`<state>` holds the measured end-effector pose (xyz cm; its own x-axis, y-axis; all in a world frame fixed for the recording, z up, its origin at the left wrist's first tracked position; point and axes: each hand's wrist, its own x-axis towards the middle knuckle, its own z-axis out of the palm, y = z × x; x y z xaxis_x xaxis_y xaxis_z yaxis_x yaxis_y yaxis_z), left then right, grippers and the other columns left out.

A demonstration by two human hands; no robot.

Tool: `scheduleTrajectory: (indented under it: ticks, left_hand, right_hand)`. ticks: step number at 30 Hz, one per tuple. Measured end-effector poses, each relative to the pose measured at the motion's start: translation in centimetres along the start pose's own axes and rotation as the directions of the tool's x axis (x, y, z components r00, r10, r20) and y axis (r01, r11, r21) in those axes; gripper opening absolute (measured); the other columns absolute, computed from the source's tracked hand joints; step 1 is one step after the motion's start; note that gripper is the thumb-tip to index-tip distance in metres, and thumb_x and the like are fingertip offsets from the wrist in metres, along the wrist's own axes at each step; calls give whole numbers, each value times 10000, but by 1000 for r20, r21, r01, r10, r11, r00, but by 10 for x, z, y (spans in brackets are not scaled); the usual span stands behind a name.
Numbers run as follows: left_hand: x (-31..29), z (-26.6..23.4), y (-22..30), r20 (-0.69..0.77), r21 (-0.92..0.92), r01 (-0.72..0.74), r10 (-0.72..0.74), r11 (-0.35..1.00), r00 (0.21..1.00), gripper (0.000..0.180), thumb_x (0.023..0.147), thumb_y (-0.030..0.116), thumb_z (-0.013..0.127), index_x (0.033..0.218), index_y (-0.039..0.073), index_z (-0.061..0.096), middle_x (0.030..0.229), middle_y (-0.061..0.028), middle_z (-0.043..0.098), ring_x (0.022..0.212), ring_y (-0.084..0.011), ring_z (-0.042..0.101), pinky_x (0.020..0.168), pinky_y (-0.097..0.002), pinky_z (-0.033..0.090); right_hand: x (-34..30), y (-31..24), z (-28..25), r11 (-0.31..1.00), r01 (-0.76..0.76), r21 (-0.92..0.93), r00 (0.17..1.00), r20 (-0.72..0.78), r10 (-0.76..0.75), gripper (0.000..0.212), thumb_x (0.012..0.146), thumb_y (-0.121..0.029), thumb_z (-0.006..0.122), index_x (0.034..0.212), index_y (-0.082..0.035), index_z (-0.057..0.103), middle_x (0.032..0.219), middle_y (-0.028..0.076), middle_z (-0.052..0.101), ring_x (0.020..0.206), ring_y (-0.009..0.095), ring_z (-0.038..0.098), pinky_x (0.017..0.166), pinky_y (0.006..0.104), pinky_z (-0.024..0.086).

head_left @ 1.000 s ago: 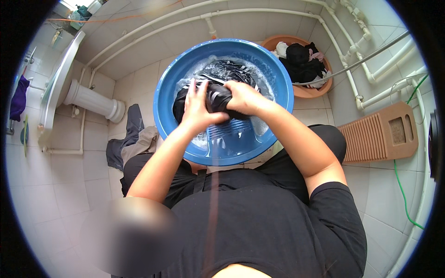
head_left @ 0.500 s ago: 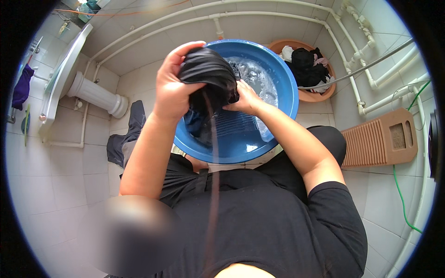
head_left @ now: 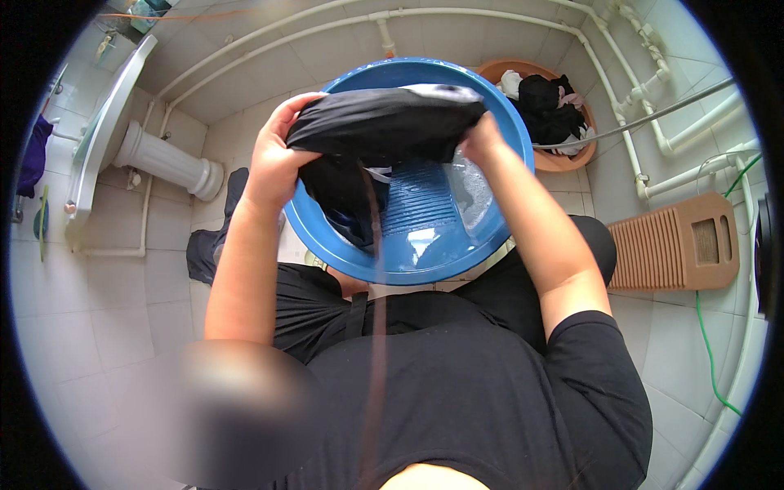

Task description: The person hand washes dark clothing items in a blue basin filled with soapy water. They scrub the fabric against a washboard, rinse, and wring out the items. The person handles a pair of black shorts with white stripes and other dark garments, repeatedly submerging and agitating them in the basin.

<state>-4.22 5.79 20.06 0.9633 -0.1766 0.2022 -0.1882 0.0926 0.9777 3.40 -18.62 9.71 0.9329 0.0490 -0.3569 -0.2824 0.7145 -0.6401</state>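
Observation:
A wet-looking black garment with a whitish patch at its far right edge is stretched out above a round blue basin. My left hand grips its left end, thumb in front and fingers behind. At the other end my right hand closes on the cloth, its fingers partly hidden. Part of the dark fabric hangs down on the left side into the basin. Below it shows the basin's ribbed blue washboard surface, with sudsy water to the right.
Behind on the right, an orange-brown tub holds black, white and pink clothes. A brown washboard leans at the right by white pipes and a green cord. A white pedestal sink stands left. Dark cloth lies on the floor.
The black garment, bunched up before, is now spread wide between my hands. My right hand has moved right and up out of the basin; my left hand shifted slightly left.

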Motion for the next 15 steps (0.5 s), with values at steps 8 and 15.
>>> scheduleTrajectory:
  ticks: [8, 15]
  left_hand:
    - [13, -23, -87, -73, 903, -168, 526, 396, 848, 461, 633, -40, 589, 1067, 105, 533, 1022, -117, 583, 926, -325, 567, 807, -359, 465]
    - [-18, -4, -163, 214, 959, -189, -103, 212, 971, 761, 649, -68, 551, 1319, 261, 404, 1337, -154, 394, 1151, -337, 467, 921, -410, 418]
  right_hand:
    - [15, -36, -18, 934, 354, 52, 839, 424, -341, 211, 867, -156, 466, 993, -32, 582, 934, 84, 624, 882, 194, 588, 831, 306, 447]
    - [41, -13, -71, -277, 238, -931, 783, 353, -512, 399, 785, -7, 450, 1153, -134, 539, 1071, 182, 579, 994, 345, 554, 873, 381, 436]
